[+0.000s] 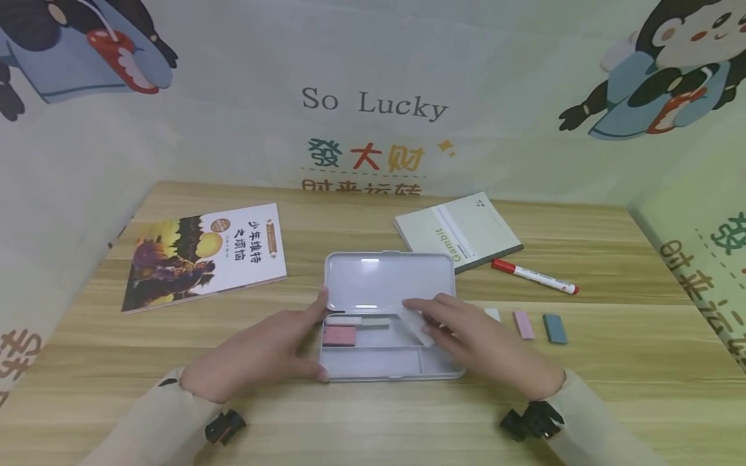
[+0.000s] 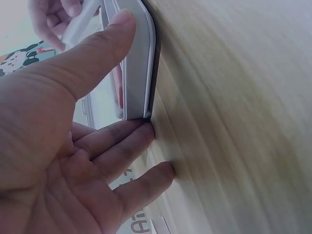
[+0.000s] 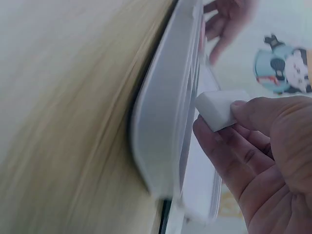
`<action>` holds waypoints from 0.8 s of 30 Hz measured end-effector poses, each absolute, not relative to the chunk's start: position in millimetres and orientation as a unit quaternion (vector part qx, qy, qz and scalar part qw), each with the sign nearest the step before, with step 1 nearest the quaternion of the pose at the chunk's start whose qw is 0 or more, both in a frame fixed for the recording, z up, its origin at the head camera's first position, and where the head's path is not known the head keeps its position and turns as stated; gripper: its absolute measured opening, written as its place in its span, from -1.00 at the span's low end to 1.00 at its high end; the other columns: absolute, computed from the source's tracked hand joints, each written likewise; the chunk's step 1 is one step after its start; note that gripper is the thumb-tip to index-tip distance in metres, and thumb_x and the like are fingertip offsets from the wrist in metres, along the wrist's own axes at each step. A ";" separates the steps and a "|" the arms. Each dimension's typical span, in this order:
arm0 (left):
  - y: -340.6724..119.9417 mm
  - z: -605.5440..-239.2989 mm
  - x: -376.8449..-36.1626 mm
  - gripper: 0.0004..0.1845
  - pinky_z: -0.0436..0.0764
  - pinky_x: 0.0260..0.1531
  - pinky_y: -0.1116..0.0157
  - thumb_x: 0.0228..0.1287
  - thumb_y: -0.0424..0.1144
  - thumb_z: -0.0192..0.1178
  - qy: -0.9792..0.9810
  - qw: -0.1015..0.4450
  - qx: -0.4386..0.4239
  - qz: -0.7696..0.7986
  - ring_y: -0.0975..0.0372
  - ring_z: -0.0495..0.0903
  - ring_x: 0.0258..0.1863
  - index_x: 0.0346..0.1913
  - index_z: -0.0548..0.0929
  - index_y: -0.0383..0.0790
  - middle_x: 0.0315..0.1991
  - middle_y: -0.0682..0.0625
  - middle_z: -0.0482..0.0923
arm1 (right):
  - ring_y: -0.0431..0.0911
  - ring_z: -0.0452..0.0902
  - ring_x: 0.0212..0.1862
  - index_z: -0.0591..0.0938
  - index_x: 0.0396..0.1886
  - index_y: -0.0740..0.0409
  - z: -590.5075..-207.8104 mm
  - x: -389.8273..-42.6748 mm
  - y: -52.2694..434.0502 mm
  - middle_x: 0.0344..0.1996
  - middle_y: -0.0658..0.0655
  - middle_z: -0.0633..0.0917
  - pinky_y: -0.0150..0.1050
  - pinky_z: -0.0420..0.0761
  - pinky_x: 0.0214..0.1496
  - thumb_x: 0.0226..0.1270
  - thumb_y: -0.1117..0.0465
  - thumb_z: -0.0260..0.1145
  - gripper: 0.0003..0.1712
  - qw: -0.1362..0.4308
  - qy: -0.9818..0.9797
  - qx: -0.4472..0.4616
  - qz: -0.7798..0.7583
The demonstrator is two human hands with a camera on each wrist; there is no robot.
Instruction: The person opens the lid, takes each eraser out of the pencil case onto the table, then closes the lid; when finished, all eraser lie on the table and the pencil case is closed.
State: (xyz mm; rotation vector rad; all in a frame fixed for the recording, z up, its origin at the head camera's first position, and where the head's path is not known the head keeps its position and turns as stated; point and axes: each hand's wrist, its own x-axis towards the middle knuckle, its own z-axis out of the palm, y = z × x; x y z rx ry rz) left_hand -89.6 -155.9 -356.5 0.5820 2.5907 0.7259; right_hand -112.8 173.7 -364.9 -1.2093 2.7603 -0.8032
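Observation:
An open white pencil case (image 1: 370, 364) lies on the table with its lid (image 1: 384, 278) tipped back. My left hand (image 1: 262, 346) holds the case at its left end, thumb on the front corner and fingers against the end wall (image 2: 139, 73). Between the thumb and fingers of my right hand (image 1: 472, 330) is a white eraser (image 3: 219, 108), tilted above the right part of the back compartment. Inside that compartment lie a pink eraser (image 1: 339, 336), a thin white block (image 1: 344, 321) and a greyish-green block (image 1: 375, 323).
Right of the case lie a partly hidden white block (image 1: 492, 314), a lilac eraser (image 1: 523, 325) and a blue eraser (image 1: 555, 329). Behind are a red-capped marker (image 1: 539, 278) and a notebook (image 1: 466, 226). An illustrated book (image 1: 206, 255) lies at the left.

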 end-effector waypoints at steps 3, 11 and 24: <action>-156.5 -357.1 -89.3 0.32 0.36 0.56 -0.13 0.09 0.08 0.56 0.923 0.194 0.209 0.259 -0.19 0.40 0.52 0.68 -0.10 -0.36 0.56 -0.28 0.31 | -0.18 0.70 -0.10 0.60 0.36 0.17 -367.4 -110.3 189.4 -0.08 0.08 0.77 -0.30 0.81 -0.03 0.40 0.47 0.34 -0.46 -0.021 0.877 -0.379 -0.294; -156.4 -357.1 -88.5 0.33 0.35 0.57 -0.14 0.09 0.10 0.55 0.922 0.198 0.205 0.261 -0.18 0.39 0.53 0.69 -0.11 -0.31 0.57 -0.24 0.31 | -0.36 0.65 -0.18 0.61 0.28 0.28 -370.2 -103.4 240.2 -0.18 0.12 0.79 -0.44 0.81 -0.26 0.23 0.60 0.41 -0.40 -0.087 0.877 -0.335 -0.333; -156.2 -356.9 -87.6 0.31 0.41 0.53 -0.15 0.10 0.12 0.55 0.924 0.190 0.203 0.261 -0.19 0.47 0.47 0.70 -0.08 -0.27 0.55 -0.28 0.36 | -0.65 0.49 -0.11 0.61 0.28 0.33 -362.3 -95.6 314.0 -0.31 0.23 0.76 -0.79 0.59 -0.18 0.18 0.66 0.40 -0.37 -0.160 0.910 -0.230 -0.305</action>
